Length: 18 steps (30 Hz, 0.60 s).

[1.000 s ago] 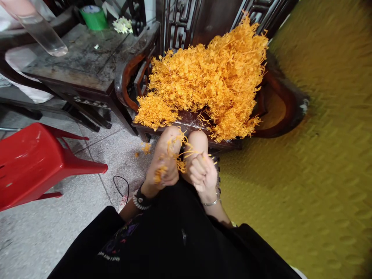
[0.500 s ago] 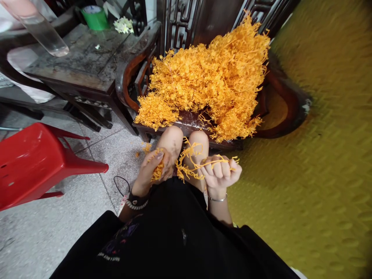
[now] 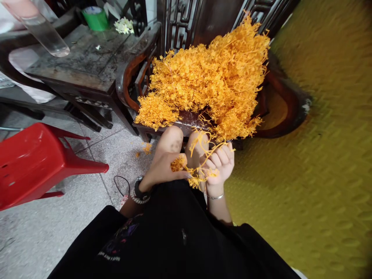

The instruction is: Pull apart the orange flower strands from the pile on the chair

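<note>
While your left hand (image 3: 162, 170) pinches a small clump of orange sprigs (image 3: 178, 163) between thumb and fingertips, your right hand (image 3: 219, 164) is curled shut around the thin stems of a longer sprig (image 3: 203, 149), and the two hands sit close together just above your knees (image 3: 171, 140). These pieces look very light and springy, most likely soft plastic (the frames do not show the material for certain), with thin branching stems that snag on each other, so they would probably tangle sooner than slip. The safest hold seems to be on the stem rather than the frilly tips, which look as if they could bend or pull off. Right in front of your knees, the big heap of the same orange sprigs (image 3: 209, 81) lies piled on the seat of a dark wooden chair (image 3: 130, 77), some strands hanging over its front edge. A few loose bits (image 3: 147, 148) lie on the speckled tile floor (image 3: 58, 221) beside your left knee. To your left stands a red plastic stool (image 3: 37, 162), and beyond it a worn dark table (image 3: 78, 58) with a green roll of tape (image 3: 94, 16) and some white flowers (image 3: 123, 25). On your right, a yellow patterned surface (image 3: 305, 174) fills the view, blurred.
</note>
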Motion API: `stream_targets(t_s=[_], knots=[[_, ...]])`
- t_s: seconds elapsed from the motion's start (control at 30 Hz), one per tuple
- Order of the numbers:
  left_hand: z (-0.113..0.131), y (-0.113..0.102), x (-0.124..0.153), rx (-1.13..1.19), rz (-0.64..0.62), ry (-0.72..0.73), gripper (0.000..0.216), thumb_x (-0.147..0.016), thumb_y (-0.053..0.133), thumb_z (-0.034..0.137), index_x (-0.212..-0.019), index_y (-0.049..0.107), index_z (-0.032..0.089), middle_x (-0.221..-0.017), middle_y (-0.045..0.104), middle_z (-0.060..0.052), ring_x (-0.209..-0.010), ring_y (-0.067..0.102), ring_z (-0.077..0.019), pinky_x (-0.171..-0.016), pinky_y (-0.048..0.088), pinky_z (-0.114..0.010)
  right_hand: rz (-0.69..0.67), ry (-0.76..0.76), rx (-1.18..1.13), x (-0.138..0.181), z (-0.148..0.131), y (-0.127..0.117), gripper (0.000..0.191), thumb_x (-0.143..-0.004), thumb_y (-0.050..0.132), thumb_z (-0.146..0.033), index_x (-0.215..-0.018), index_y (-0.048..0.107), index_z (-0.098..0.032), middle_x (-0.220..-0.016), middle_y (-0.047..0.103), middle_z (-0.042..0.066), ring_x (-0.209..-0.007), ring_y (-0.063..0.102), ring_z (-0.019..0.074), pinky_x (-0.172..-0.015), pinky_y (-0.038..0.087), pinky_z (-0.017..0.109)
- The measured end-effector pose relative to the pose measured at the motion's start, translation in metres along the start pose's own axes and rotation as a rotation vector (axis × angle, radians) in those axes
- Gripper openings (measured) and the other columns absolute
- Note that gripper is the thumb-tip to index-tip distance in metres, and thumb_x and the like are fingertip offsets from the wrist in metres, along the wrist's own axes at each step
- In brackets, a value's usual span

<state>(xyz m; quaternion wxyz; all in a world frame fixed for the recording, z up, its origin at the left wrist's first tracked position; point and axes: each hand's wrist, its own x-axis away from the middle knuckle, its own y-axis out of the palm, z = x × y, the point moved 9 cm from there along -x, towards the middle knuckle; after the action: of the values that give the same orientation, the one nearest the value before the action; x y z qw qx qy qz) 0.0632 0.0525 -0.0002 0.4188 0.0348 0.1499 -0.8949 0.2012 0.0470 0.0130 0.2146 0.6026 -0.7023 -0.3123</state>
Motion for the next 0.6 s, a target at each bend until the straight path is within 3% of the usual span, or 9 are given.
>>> stream_targets(t_s=[0.07,0.17,0.33,0.43,0.53,0.6], knots=[[-0.005,0.013,-0.003,0.062,-0.056,-0.040,0.042,-0.077,0.060,0.059,-0.077,0.058,0.018,-0.066,0.054,0.000,-0.061,0.046,-0.0138,-0.059,0.039,-0.027,-0.005,-0.006,0.028,-0.004,0.002,0.001,0.053,-0.097,0.040,-0.047,-0.054,0.021,-0.023,-0.043,0.009,-0.008,-0.042,-0.002,0.0139,-0.040,0.015,0.030],[-0.010,0.020,-0.007,0.067,0.012,-0.093,0.035,-0.081,0.058,0.052,-0.074,0.060,0.018,-0.066,0.058,-0.002,-0.065,0.053,-0.0169,-0.062,0.045,-0.030,0.041,0.054,0.068,-0.010,0.013,-0.003,0.049,-0.096,0.045,-0.039,-0.054,0.024,-0.024,-0.043,0.016,-0.008,-0.043,0.002,0.0152,-0.044,0.020,0.030],[-0.011,0.007,-0.006,0.068,0.237,-0.082,0.031,-0.082,0.060,0.048,-0.068,0.064,0.020,-0.072,0.065,-0.006,-0.084,0.063,-0.0235,-0.072,0.051,-0.034,0.076,0.129,0.043,-0.013,0.025,-0.010,0.048,-0.096,0.044,-0.039,-0.056,0.023,-0.024,-0.047,0.018,-0.007,-0.044,0.009,0.0145,-0.045,0.024,0.029],[-0.015,-0.002,-0.002,0.114,0.295,-0.113,0.032,-0.082,0.060,0.049,-0.072,0.068,0.020,-0.073,0.068,-0.007,-0.082,0.065,-0.0225,-0.071,0.052,-0.034,0.077,0.154,0.053,-0.009,0.024,-0.019,0.047,-0.094,0.045,-0.046,-0.056,0.028,-0.023,-0.048,0.022,-0.007,-0.042,0.018,0.0123,-0.044,0.028,0.027],[-0.020,-0.010,0.002,0.120,0.315,-0.169,0.033,-0.081,0.062,0.049,-0.074,0.070,0.017,-0.070,0.069,-0.007,-0.071,0.063,-0.0198,-0.065,0.051,-0.031,-0.002,0.292,0.210,0.002,0.026,-0.024,0.049,-0.092,0.040,-0.057,-0.058,0.047,-0.022,-0.048,0.044,-0.003,-0.044,0.041,0.0121,-0.050,0.040,0.028],[-0.023,-0.014,0.003,0.120,0.300,-0.201,0.034,-0.079,0.064,0.049,-0.074,0.070,0.016,-0.065,0.067,-0.005,-0.064,0.061,-0.0175,-0.061,0.050,-0.029,-0.172,0.452,0.432,0.017,0.030,-0.019,0.056,-0.091,0.037,-0.061,-0.064,0.061,-0.018,-0.055,0.061,0.003,-0.051,0.056,0.0147,-0.056,0.047,0.030]])
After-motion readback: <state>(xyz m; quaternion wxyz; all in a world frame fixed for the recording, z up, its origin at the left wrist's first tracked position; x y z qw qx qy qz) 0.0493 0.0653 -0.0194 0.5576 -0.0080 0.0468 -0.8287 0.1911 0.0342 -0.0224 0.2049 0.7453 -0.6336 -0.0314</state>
